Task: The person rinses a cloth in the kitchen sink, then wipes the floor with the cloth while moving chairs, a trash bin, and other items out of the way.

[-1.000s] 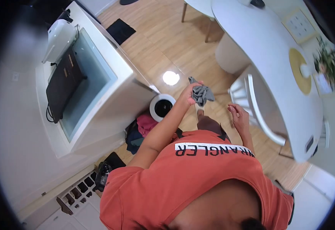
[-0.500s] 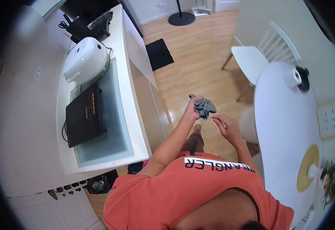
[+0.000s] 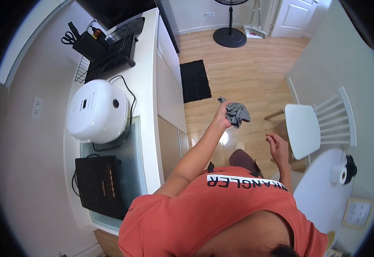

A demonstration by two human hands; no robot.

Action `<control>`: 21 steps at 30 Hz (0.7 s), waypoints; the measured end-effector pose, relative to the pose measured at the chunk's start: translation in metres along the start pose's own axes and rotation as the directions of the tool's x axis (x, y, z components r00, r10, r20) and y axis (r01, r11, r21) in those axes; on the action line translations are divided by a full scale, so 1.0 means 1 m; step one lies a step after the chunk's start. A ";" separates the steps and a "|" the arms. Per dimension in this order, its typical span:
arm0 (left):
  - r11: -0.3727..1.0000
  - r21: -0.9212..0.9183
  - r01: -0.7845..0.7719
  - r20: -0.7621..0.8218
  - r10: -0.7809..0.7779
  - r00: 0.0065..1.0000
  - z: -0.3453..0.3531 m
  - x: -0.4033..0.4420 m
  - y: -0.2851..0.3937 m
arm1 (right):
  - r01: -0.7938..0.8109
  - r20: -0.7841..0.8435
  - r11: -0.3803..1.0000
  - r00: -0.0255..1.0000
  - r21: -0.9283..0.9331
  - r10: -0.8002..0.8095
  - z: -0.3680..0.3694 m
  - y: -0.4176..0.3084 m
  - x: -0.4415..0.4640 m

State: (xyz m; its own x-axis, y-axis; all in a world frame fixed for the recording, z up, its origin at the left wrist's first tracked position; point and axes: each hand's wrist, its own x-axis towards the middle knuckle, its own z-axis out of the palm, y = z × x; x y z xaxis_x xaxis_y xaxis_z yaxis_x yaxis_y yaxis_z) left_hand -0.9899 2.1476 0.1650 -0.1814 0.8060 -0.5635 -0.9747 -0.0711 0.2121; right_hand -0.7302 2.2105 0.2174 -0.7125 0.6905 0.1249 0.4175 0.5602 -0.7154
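A crumpled grey cloth (image 3: 238,115) is bunched in my left hand (image 3: 223,115), out in front of my body above the wooden floor. Part of it pokes out past the thumb side, and the rest hangs over the fingers. My right hand (image 3: 277,147) is lower and to the right, apart from the cloth, near the white chair (image 3: 302,130). Its fingers are curled together, and nothing shows in them.
Along the left runs a counter (image 3: 146,77) with a white rice cooker (image 3: 97,111), a black flat appliance (image 3: 99,186) and a dish rack (image 3: 114,60). A round white table (image 3: 319,192) stands at right. Ahead are a black mat (image 3: 195,80) and a fan base (image 3: 229,37).
I have moved forward, so the counter, chair and table have shifted down in view. My right hand has moved away from the cloth, which stays in my left hand.
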 end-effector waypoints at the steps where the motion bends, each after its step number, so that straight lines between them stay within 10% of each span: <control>1: 1.000 -0.009 -0.014 -0.003 0.014 1.000 0.002 0.015 0.020 | -0.004 0.012 1.000 1.000 0.008 0.004 0.005 0.003 0.026; 6: 0.979 -0.004 -0.204 0.061 0.203 0.977 0.030 0.086 0.127 | 0.074 0.115 0.995 0.990 0.070 -0.082 0.046 0.025 0.191; 12: 0.929 0.092 -0.358 0.047 0.355 0.934 0.088 0.122 0.248 | 0.007 0.214 0.799 0.962 0.601 -0.169 0.108 -0.050 0.417; 21: 0.767 -0.014 -0.642 -0.060 0.640 0.766 0.090 0.154 0.438 | 0.282 0.367 0.712 0.702 0.644 -0.610 0.246 -0.172 0.645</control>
State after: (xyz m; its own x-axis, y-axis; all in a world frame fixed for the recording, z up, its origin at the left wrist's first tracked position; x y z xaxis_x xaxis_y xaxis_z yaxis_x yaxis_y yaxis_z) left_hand -1.4335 2.2935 0.2427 -0.7704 0.5369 -0.3438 -0.6330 -0.5800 0.5127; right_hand -1.4001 2.4472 0.2523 -0.9620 -0.0253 0.2717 -0.2667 0.2987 -0.9163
